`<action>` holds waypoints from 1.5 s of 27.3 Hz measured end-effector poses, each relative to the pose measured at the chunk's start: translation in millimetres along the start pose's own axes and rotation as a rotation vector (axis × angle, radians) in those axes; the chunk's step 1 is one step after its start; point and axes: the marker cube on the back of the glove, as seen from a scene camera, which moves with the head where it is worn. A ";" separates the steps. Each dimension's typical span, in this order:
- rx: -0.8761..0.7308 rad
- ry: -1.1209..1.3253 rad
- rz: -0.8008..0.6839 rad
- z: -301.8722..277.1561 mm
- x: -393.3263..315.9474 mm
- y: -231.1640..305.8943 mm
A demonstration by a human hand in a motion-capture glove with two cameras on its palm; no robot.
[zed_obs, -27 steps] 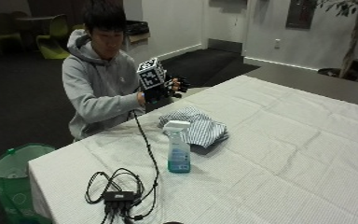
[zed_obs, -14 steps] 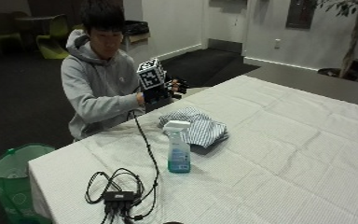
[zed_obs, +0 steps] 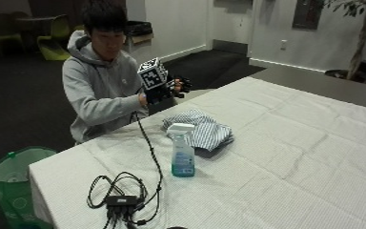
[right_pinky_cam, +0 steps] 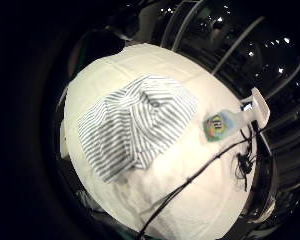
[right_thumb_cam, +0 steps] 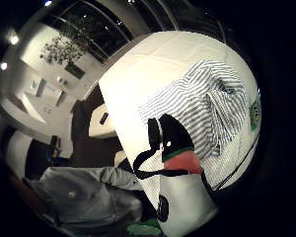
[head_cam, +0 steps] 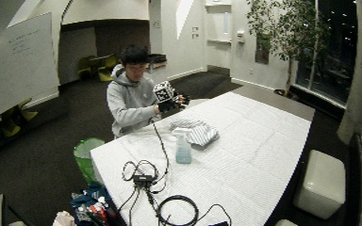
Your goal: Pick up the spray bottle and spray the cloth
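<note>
A clear spray bottle (zed_obs: 183, 153) with blue liquid and a white trigger head stands upright on the white table (zed_obs: 297, 167), just in front of a folded blue-and-white striped cloth (zed_obs: 201, 132). My gloved right hand (zed_obs: 168, 88) is raised above the table's far edge, in front of the seated person's chest, well behind the cloth. It holds nothing and its fingers look relaxed. The person's bare hand is right beside it. Both palm views look down at the cloth (right_pinky_cam: 135, 122) (right_thumb_cam: 207, 108), with the bottle (right_pinky_cam: 225, 122) (right_thumb_cam: 255, 114) beyond it. The wide view shows the bottle (head_cam: 183, 148), cloth (head_cam: 194, 132) and hand (head_cam: 171, 100).
A black cable runs from the glove across the table to a tangled bundle with a small hub (zed_obs: 121, 196) near the front corner. A green bin (zed_obs: 10, 181) stands on the floor beside the table. A white stool (head_cam: 319, 181) sits at the far side.
</note>
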 end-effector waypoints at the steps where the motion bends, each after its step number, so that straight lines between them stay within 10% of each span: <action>1: 0.002 -0.001 -0.001 -0.3 0.2 0.9; 41: 0.018 -0.021 0.008 -10.0 11.1 9.1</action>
